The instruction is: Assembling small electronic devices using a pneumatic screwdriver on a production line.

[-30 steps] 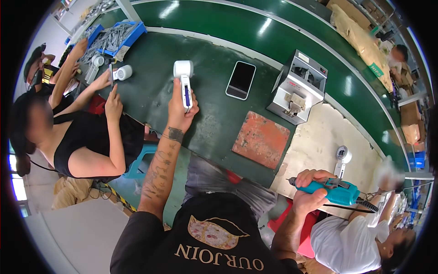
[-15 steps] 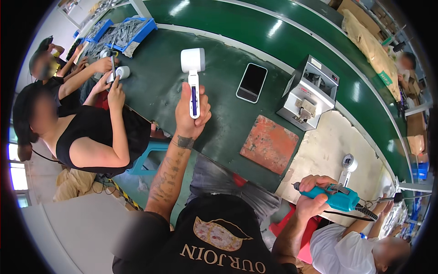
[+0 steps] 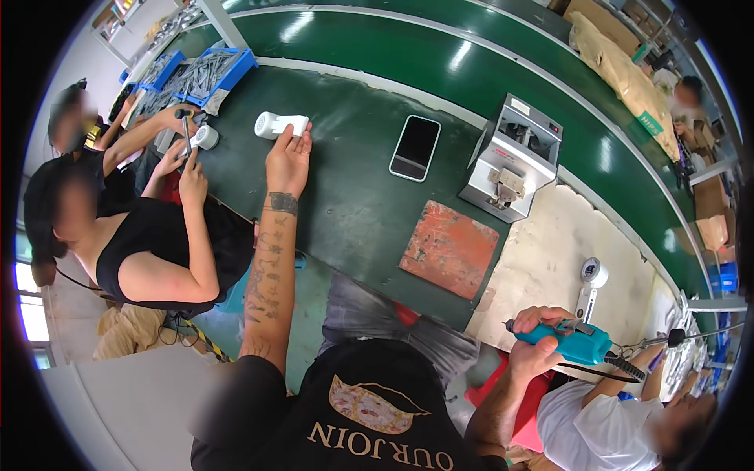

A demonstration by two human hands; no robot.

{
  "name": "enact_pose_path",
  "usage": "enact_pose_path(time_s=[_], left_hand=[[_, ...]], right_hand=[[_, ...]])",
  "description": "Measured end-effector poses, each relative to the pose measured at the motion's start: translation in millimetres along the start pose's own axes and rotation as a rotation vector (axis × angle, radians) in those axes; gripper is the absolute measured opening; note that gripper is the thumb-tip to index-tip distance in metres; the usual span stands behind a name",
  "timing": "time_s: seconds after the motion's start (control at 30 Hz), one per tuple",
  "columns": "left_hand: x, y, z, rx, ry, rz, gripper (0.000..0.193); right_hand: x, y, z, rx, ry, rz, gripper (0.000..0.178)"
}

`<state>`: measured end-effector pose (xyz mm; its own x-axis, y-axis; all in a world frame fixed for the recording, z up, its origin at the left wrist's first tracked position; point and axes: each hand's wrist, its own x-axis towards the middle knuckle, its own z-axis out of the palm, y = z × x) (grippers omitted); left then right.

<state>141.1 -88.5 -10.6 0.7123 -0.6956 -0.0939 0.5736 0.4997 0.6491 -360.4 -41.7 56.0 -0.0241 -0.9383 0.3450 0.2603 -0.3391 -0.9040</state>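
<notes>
My left hand (image 3: 288, 161) reaches over the green work table (image 3: 345, 204). Its fingers and thumb grip the handle of a white device that looks like a handheld fan (image 3: 269, 125), which lies sideways with its round head to the left. At the right, my right hand (image 3: 536, 341) is wrapped round a teal electric screwdriver (image 3: 580, 348), whose bit points left. A similar white fan (image 3: 587, 292) rests on the pale sheet just beyond the screwdriver. My left palm hides part of the held fan's handle.
A phone (image 3: 415, 149), a reddish square plate (image 3: 449, 249) and a grey metal machine (image 3: 514, 161) stand on the table. Blue trays (image 3: 228, 78) of grey parts sit far left. One co-worker (image 3: 157, 251) sits at left, another (image 3: 601, 424) at lower right.
My left hand has moved left and slightly up. The fan has turned from upright, inner side showing, to lying sideways. My right hand with the screwdriver has barely moved.
</notes>
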Motion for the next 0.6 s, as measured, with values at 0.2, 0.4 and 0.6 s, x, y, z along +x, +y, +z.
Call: enact_pose_path(time_s=[0.2, 0.4, 0.6], left_hand=[[14.7, -10.7, -4.7, 0.148, 0.059, 0.038, 0.038], [2.5, -9.5, 9.9, 0.372, -0.076, -0.383, 0.063], [-213.8, -132.0, 196.4, 1.127, -0.865, -0.041, 0.025]], right_hand=[[-2.5, -6.5, -10.1, -0.02, 0.017, 0.01, 0.075], [-6.0, -16.9, -12.4, -0.16, 0.132, 0.0, 0.076], [-15.3, -30.7, -23.7, -0.177, 0.123, 0.074, 0.079]])
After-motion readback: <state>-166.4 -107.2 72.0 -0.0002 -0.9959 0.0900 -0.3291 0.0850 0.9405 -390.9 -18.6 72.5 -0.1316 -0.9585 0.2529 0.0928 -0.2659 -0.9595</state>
